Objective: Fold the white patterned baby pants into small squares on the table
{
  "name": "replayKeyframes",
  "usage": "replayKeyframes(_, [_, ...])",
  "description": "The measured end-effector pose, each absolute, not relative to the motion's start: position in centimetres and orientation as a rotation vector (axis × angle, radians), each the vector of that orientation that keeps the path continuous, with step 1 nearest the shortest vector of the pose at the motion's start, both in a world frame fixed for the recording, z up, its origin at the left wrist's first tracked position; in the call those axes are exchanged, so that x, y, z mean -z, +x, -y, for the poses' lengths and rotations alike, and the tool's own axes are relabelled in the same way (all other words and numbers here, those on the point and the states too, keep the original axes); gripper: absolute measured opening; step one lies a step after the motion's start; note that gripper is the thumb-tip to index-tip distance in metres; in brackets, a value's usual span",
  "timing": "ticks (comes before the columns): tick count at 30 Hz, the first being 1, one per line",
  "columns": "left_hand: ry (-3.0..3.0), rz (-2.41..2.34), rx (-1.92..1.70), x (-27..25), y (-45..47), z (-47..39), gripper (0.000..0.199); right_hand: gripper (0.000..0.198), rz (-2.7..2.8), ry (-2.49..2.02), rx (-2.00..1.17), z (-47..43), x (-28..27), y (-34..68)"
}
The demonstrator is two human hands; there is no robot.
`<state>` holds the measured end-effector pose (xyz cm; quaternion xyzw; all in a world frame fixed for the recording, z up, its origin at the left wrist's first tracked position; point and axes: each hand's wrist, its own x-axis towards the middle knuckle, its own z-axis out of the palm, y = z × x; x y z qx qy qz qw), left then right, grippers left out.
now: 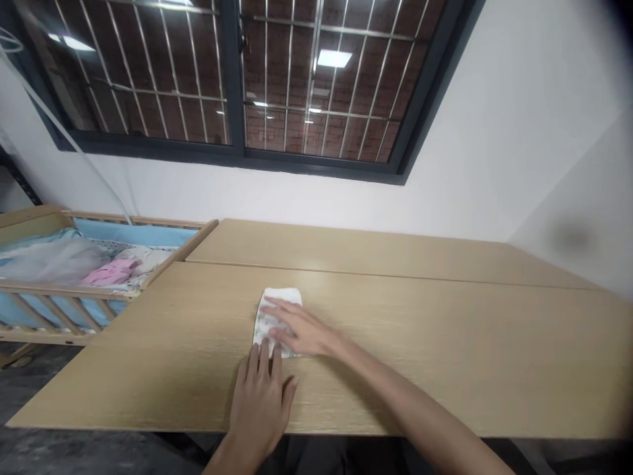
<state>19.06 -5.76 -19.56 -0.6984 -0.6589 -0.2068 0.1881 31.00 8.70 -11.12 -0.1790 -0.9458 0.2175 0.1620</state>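
A small white cloth [284, 295] with a faint print lies flat on the wooden table, seemingly folded; what kind of cloth it is I cannot make out. My left hand [260, 399] rests palm down with its fingers stretched out, the fingertips touching the cloth's near left edge. Across the cloth's middle and right side reaches my right hand [299, 328], fingers spread and slightly blurred. It covers part of the cloth. Neither hand grips anything.
The light wooden table [445, 343] has a seam along its back part. To its left stands a wooden crib [64, 288] with blue lining, a pink cloth [113, 271] and white netting [59, 257]. A barred window [237, 86] is in the wall behind.
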Motion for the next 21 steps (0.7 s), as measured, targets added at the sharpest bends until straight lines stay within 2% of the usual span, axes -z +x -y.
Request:
replayKeyframes(4, [-1.947, 1.793, 0.58, 21.0, 19.1, 7.0, 0.037, 0.052, 2.905, -0.277, -0.792, -5.0, 11.3, 30.8])
replayKeyframes(8, [-1.925, 1.79, 0.636, 21.1, 18.8, 6.6, 0.039, 0.053, 2.988, -0.398, -0.861, -6.1, 13.3, 30.8])
replayKeyframes(13, [-1.919, 1.777, 0.633, 21.2, 18.7, 6.2, 0.046, 0.058, 3.002, -0.633, -0.678, -11.6, 14.6, 30.5])
replayKeyframes(21, [-1.986, 1.752, 0.592, 21.9, 17.2, 5.4, 0.037, 0.055, 2.851, -0.7, -0.463, -15.3, 15.9, 30.7])
